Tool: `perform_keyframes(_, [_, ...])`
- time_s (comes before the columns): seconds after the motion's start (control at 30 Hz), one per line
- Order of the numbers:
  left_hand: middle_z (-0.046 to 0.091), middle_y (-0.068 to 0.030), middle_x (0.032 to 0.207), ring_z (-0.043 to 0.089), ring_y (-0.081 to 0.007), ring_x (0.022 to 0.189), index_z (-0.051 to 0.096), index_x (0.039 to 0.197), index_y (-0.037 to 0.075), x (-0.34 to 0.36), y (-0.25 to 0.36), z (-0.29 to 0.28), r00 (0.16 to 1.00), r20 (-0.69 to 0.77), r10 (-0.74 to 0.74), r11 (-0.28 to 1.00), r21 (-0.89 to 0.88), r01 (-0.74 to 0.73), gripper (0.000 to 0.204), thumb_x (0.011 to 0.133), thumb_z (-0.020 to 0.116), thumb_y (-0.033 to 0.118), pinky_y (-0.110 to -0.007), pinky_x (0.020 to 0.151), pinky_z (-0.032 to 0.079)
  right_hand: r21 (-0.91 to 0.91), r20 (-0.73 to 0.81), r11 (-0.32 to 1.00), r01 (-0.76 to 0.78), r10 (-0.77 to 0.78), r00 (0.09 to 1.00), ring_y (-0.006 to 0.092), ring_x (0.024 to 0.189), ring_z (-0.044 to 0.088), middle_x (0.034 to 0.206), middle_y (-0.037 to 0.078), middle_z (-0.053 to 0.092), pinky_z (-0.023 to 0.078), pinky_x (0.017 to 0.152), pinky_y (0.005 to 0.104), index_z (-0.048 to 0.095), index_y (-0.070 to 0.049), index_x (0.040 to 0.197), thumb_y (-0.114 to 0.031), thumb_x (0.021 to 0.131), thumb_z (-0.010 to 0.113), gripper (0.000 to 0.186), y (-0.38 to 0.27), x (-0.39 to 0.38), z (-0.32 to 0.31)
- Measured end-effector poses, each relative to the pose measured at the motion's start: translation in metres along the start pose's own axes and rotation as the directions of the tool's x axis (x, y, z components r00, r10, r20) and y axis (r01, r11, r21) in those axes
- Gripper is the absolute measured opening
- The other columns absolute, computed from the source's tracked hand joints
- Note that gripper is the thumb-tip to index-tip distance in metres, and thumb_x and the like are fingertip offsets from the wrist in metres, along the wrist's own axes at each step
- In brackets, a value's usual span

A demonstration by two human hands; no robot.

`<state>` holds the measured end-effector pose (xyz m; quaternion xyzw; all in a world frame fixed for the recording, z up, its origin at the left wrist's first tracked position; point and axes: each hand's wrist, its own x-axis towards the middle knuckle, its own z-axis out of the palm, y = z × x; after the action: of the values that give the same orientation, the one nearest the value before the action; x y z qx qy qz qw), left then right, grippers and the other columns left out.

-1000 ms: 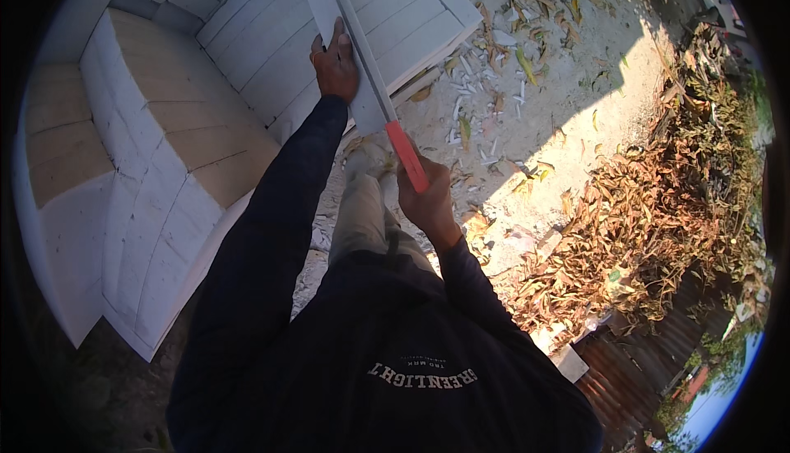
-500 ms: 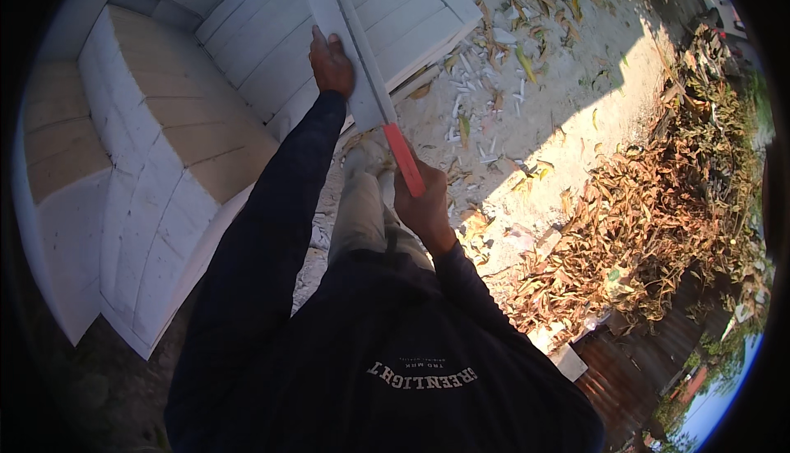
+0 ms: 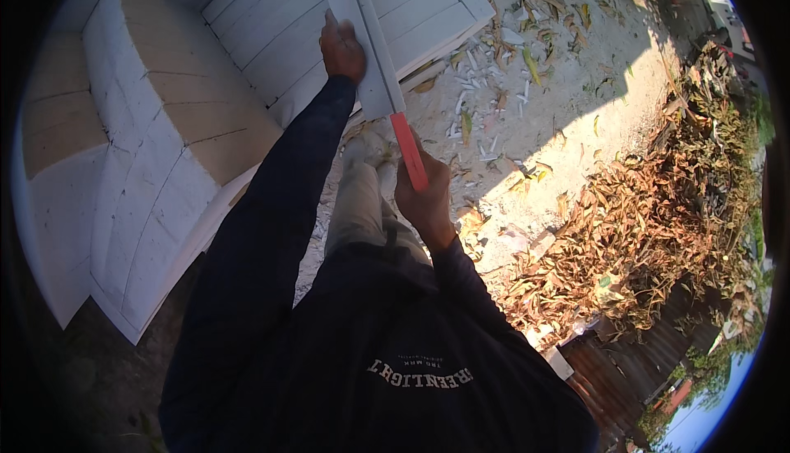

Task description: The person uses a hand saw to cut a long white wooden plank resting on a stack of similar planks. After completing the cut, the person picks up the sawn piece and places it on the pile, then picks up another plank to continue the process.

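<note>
The right hand (image 3: pixel 425 194) is wrapped around the near, red end of a long, narrow tool (image 3: pixel 409 153), which runs far along the right side of a white board (image 3: pixel 377 97). The left hand (image 3: pixel 342 51) is at the board's left edge; whether it grasps it, I cannot tell. Pale slabs (image 3: pixel 271 29) lie beyond to the left, dry leaves (image 3: pixel 638 239) to the right.

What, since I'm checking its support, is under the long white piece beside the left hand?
White blocks show on both sides of the long white piece. The strip beneath is covered; whether they touch can't be seen.
</note>
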<state>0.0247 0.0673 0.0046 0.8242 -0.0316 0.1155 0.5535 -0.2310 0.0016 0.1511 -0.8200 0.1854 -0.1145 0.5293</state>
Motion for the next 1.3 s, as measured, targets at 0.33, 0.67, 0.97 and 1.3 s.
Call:
perform_keyframes(0.33, [0.062,-0.0322,0.124,0.057,-0.0473,0.115,0.042,0.148,-0.011,-0.002,0.002,0.000,0.999,-0.014,-0.032,0.999,0.002,0.032,0.052,0.105,0.046,0.018,-0.050,0.103,0.042,0.015,0.039,0.998,-0.057,0.057,0.998,0.0375,0.076,0.070,0.084,0.029,0.067,0.054,0.065,0.0409,0.059,0.006,0.137,0.001,0.091,0.056,0.046,-0.006,-0.012,-0.007])
perform_keyframes(0.67, [0.061,-0.0321,0.124,0.057,-0.0468,0.117,0.041,0.149,-0.011,0.001,0.002,-0.005,0.999,0.025,-0.045,0.999,0.011,0.044,0.052,0.105,0.045,0.017,-0.050,0.104,0.042,-0.053,0.019,0.999,0.013,-0.012,1.000,0.0173,0.061,0.061,0.071,0.022,0.062,0.049,0.059,0.0332,0.060,0.009,0.135,-0.002,0.095,0.057,0.041,0.005,0.001,0.002])
perform_keyframes(0.97, [0.062,-0.0326,0.123,0.057,-0.0459,0.117,0.041,0.149,-0.011,-0.001,0.003,-0.001,1.000,-0.001,-0.025,0.999,0.028,0.025,0.052,0.105,0.046,0.016,-0.049,0.104,0.043,-0.107,0.105,0.993,-0.056,0.067,0.992,0.0457,0.077,0.070,0.081,0.030,0.066,0.055,0.064,0.0442,0.058,0.004,0.140,0.002,0.087,0.056,0.053,-0.005,0.025,0.009])
perform_keyframes(1.3, [0.064,-0.0292,0.120,0.059,-0.0444,0.113,0.042,0.149,-0.010,-0.004,0.000,-0.001,0.999,-0.012,-0.044,0.999,0.008,0.044,0.052,0.105,0.047,0.016,-0.049,0.101,0.044,0.004,-0.008,0.999,0.038,-0.038,0.999,0.0397,0.069,0.066,0.074,0.029,0.062,0.051,0.060,0.0434,0.060,0.006,0.135,0.002,0.088,0.056,0.048,0.006,0.008,0.009])
